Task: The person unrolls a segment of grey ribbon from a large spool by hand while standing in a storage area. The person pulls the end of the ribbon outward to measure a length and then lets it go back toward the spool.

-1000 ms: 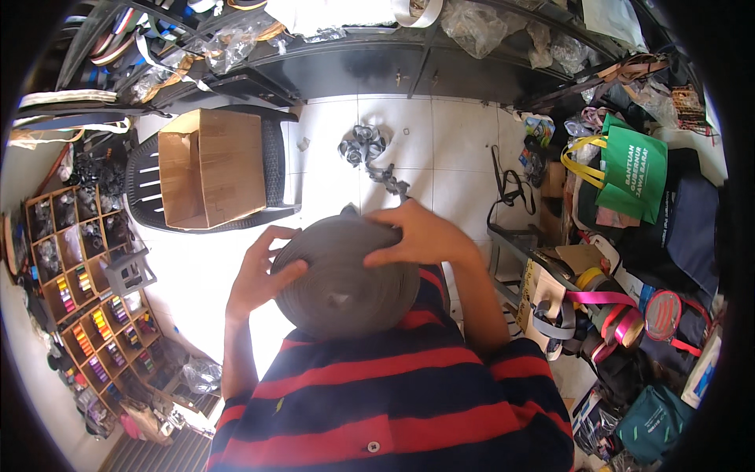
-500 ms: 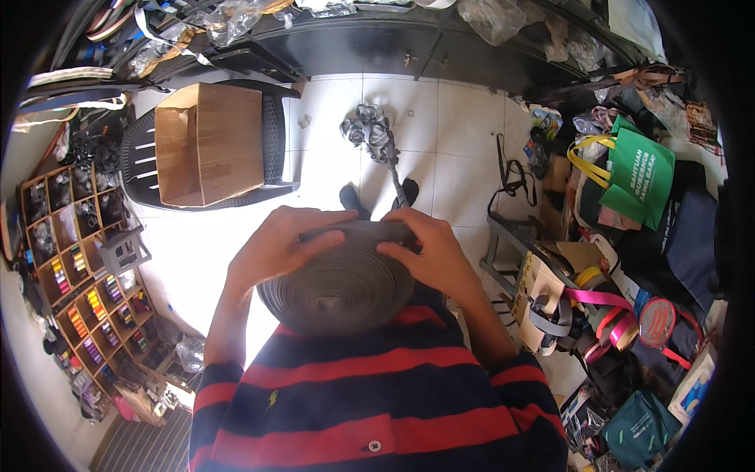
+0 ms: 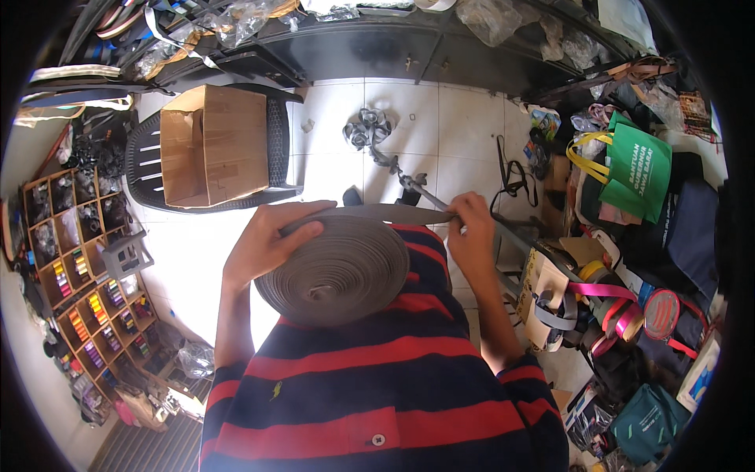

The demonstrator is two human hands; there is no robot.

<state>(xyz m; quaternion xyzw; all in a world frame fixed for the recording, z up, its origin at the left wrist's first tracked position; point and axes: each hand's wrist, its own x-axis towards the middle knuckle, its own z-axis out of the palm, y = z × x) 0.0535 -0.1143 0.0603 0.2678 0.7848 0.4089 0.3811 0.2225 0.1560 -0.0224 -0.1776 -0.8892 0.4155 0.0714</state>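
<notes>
A large flat coil of dark grey webbing (image 3: 330,271) rests against the front of my striped shirt. My left hand (image 3: 266,242) grips its upper left rim, thumb over the face and fingers along the outer edge. To the right, my right hand (image 3: 472,228) is closed in a pinch on the webbing's free length, which stretches taut from the top of the coil. Beyond that hand the strip runs down, twisted, to a loose heap of webbing (image 3: 368,130) on the tiled floor.
A cardboard box (image 3: 232,149) sits on a black chair (image 3: 279,141) at the left. Thread spools fill a wooden shelf (image 3: 86,275). Ribbon rolls (image 3: 605,311), a green bag (image 3: 637,169) and other bags crowd the right. Dark cabinets (image 3: 370,51) line the far side.
My right hand has left the coil's rim and moved right, drawing a straight length of webbing out with it. The strip on the floor has shifted and loosened. My left hand stays on the coil.
</notes>
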